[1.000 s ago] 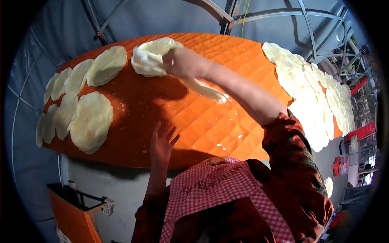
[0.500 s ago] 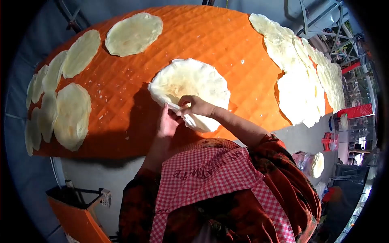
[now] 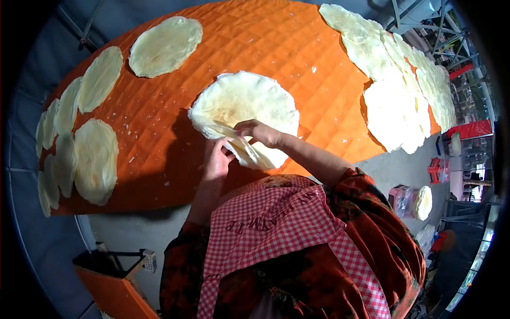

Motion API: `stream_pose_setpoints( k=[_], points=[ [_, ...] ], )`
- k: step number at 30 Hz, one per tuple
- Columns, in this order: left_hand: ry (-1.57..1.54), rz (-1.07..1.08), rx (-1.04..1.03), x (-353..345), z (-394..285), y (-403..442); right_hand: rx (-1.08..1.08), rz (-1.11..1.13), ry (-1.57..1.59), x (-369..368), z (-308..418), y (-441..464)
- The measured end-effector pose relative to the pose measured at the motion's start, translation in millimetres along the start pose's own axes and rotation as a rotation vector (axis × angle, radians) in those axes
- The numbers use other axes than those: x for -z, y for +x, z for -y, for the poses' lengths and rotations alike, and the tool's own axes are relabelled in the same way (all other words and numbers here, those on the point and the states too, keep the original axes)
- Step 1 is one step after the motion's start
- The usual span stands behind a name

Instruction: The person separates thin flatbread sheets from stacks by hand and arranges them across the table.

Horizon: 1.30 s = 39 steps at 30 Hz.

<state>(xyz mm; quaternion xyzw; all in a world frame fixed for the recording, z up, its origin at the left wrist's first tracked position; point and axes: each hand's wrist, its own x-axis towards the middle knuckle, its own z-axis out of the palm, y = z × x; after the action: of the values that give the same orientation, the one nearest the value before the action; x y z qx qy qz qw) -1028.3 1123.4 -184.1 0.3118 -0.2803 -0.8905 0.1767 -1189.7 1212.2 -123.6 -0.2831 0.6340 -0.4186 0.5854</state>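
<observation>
Pale round sheet [image 3: 247,103] lies on the counter [image 3: 151,133], middle of its near side. Right hand [image 3: 262,134] pinches a folded lip; left hand [image 3: 217,161] at the rim, grip unclear. Looks light, limp, tearable; best held by doubled rim.

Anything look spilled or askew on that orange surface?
Pale flakes are scattered over the orange cover, like stray crumbs. The middle round is creased and raised along its near edge at the fingers, not lying flat.
</observation>
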Motion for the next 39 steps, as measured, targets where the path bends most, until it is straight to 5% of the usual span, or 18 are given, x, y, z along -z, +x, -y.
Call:
stream_pose_setpoints(
  k=[6, 14, 20, 26, 30, 39],
  points=[
    [-0.012, -0.024, -0.062, 4.7, 1.0, 4.1, 0.120, -0.089, -0.187, -9.4, -15.1, 8.8],
    [-0.018, -0.027, -0.010, -7.1, -5.5, -5.7, -0.037, -0.112, 0.194, 1.7, -13.4, 8.8],
    [0.092, 0.017, -0.125, -35.1, 0.9, -20.4, 0.109, -0.007, -0.105, 3.2, -20.5, 12.1],
    [0.154, -0.066, -0.106, -27.3, 9.8, -13.2, -0.029, 0.032, 0.224, 5.8, -6.9, 1.1],
    [0.129, -0.066, -0.095, -35.3, -0.1, -18.0, 0.130, 0.159, -0.249, 6.4, -0.3, -25.1],
    [0.139, -0.070, -0.064, -28.8, 5.0, -12.0, 0.124, 0.146, -0.190, 26.8, -44.9, -24.3]
  ],
)
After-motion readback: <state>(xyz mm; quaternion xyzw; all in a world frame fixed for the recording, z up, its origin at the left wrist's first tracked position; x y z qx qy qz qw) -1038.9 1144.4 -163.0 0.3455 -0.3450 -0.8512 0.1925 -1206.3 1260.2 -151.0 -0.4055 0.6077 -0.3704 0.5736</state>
